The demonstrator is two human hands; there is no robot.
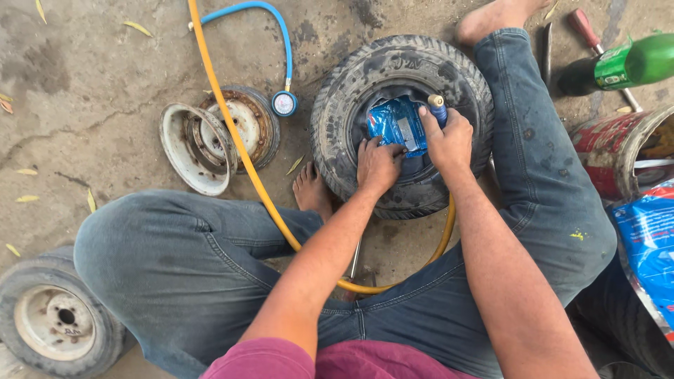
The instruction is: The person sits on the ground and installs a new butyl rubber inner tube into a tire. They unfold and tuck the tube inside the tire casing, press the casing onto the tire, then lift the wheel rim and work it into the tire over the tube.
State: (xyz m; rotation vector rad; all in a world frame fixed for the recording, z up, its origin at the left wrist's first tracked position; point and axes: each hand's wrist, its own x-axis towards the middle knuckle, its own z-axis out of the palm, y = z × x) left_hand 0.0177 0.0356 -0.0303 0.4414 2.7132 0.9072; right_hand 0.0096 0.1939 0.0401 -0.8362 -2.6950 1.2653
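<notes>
While left hand (378, 165) pins blue packet (394, 123) inside tyre (400, 126), right hand (448, 137) grips nozzle (437, 105) at 1 o'clock; best keep packet flat.

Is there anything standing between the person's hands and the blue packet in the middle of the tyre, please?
Nothing visible does. The left hand and right hand already rest on the blue packet inside the opening of the tyre. The yellow hose runs to the side, clear of both hands.

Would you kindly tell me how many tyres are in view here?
2: one tyre lies between the legs under the left hand and right hand; a second wheel tyre sits bottom left, partly cropped.
</notes>
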